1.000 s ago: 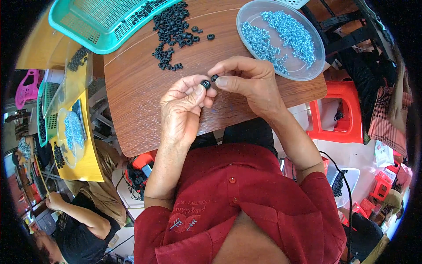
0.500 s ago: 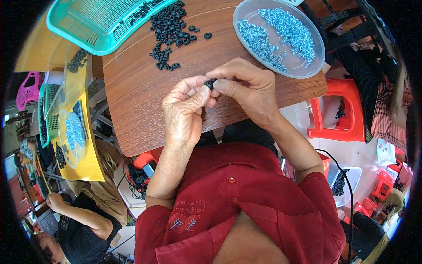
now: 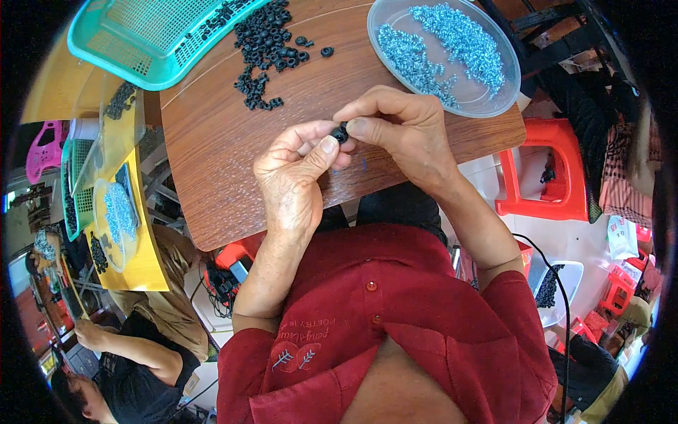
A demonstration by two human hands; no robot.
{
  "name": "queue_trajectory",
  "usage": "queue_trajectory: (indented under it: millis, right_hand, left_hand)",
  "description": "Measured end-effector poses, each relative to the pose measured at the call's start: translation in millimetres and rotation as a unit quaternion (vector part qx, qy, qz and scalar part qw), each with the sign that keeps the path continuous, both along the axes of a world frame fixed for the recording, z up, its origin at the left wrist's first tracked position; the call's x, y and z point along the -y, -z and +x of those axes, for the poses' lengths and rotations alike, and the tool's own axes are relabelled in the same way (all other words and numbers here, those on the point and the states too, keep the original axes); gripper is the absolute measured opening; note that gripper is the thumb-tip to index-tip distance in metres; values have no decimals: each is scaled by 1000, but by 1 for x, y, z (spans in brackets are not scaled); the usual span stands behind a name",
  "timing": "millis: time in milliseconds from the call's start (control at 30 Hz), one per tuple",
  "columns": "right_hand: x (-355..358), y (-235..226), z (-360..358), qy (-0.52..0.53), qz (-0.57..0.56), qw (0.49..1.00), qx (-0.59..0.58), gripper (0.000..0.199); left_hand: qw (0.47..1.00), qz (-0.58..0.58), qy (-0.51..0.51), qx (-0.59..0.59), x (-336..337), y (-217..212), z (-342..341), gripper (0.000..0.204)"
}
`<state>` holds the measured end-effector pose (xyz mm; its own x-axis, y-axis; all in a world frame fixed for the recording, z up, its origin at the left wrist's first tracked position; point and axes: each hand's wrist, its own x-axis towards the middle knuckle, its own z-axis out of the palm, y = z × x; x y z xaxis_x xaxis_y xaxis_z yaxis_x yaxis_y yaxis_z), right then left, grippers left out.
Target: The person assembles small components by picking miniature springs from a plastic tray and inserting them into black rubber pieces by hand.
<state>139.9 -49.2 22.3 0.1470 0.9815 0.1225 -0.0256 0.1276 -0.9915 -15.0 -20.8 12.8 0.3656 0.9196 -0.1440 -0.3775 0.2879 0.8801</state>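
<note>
Over the near part of the brown wooden table point(image 3: 233, 169), a small round black part point(image 3: 340, 133) is pinched between the thumb and fingers of my left hand point(image 3: 293, 166). My right hand point(image 3: 406, 131) is closed at the same spot, its thumb and forefinger against the upper right side of the black part. Whether a second small piece sits between those right fingertips is hidden. Beyond my hands lies a loose pile of black ring-like parts point(image 3: 265, 42). At the far right stands a clear round tray point(image 3: 424, 60) with two heaps of small shiny blue pieces point(image 3: 459, 39).
A turquoise mesh basket point(image 3: 152, 71) with more black parts stands far left. A yellow table point(image 3: 152, 261) at the left bears similar trays, with a co-worker point(image 3: 141, 360) beside it. Right of my table are a red stool point(image 3: 547, 169) and a black cable point(image 3: 561, 304).
My right fingertips have shifted slightly over the black part, which is tilted a little differently. The view has moved slightly. The co-worker's head has come further into sight.
</note>
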Motion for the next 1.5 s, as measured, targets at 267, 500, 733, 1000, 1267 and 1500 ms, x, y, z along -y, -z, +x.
queue_trajectory:
  millis: [267,500,733,1000,1267,1500]
  right_hand:
    - [2,3,0,16,9,1000,15,13]
    - [2,4,0,15,1,1000,-19,12]
    - [4,18,-4,73,64,993,60,8]
    - [8,24,-11,149,186,936,258,23]
    - [14,25,-12,152,179,928,288,25]
    - [15,25,-9,121,166,925,320,28]
  left_hand:
    - [1000,-29,8,6,1,2,3,17]
    - [1000,8,-13,2,3,4,7,17]
    - [999,-26,0,19,1,2,11,17]
    - [999,-45,-6,0,3,2,13,17]
    - [998,-43,-11,-32,3,3,15,11]
    - [996,-88,-6,4,-2,8,13,10]
